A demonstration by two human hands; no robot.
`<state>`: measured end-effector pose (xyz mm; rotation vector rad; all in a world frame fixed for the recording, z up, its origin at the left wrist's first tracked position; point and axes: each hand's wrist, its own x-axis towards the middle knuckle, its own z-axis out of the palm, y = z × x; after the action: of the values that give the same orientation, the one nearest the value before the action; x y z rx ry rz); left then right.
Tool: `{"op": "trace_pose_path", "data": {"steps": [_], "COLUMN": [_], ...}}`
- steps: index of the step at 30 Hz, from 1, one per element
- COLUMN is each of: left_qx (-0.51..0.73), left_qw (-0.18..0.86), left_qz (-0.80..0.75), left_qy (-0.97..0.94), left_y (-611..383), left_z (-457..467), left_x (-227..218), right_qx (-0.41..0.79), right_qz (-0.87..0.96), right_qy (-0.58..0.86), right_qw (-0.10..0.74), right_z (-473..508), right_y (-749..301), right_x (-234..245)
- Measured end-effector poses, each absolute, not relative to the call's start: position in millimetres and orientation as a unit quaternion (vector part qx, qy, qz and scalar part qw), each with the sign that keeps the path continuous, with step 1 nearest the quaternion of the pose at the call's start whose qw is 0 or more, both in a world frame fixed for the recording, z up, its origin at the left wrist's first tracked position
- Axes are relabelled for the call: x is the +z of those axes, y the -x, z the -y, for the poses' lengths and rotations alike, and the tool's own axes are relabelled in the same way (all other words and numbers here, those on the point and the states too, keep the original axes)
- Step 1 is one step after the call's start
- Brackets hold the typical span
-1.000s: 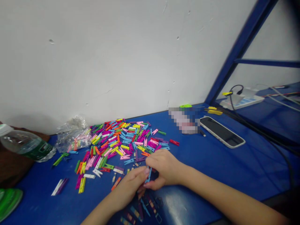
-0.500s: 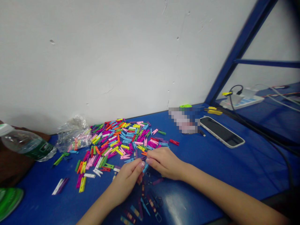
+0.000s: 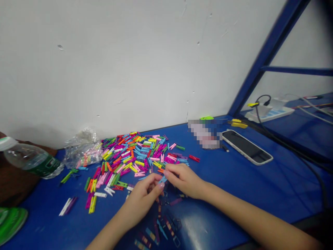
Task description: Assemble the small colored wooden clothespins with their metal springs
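Note:
A heap of small coloured wooden clothespins (image 3: pixel 135 156) lies on the blue tabletop (image 3: pixel 260 194). My left hand (image 3: pixel 143 198) and my right hand (image 3: pixel 183 180) meet just below the heap's near edge. Between their fingertips is a small light blue clothespin (image 3: pixel 163 179), pinched mainly by my right hand. Whether my left fingers grip it is hard to tell. Beneath my hands, a looser line of darker clothespins (image 3: pixel 163 225) runs toward me, partly hidden by my left wrist.
A crumpled plastic bag (image 3: pixel 83 152) and a water bottle (image 3: pixel 31 161) stand left of the heap. A phone (image 3: pixel 247 147), a pixelated patch (image 3: pixel 204 134), and a yellow-handled tool (image 3: pixel 238 123) lie to the right. Black cable runs beside a blue metal frame (image 3: pixel 267 59).
Both hands have risen up the table toward the heap, lifting the light blue clothespin with them. More of the line of clothespins near me now shows.

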<state>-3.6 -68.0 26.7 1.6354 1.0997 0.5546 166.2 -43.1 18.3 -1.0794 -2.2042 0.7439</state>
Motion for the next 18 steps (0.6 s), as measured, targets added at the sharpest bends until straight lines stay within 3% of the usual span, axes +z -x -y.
{"op": "trace_pose_path", "data": {"steps": [11, 18], "left_qx": [0.254, 0.257], "left_qw": [0.573, 0.586], "left_qz": [-0.444, -0.433], "left_qy": [-0.640, -0.635], "left_y": [3.3, 4.6], "left_z": [66.3, 66.2], "left_x": [27.7, 21.4], "right_qx": [0.276, 0.341], "right_qz": [0.833, 0.818], "right_qy": [0.383, 0.371], "right_qw": [0.288, 0.277], "right_z": [46.1, 45.9], "right_y": [-167.1, -165.9], "right_x": [22.1, 21.6]}}
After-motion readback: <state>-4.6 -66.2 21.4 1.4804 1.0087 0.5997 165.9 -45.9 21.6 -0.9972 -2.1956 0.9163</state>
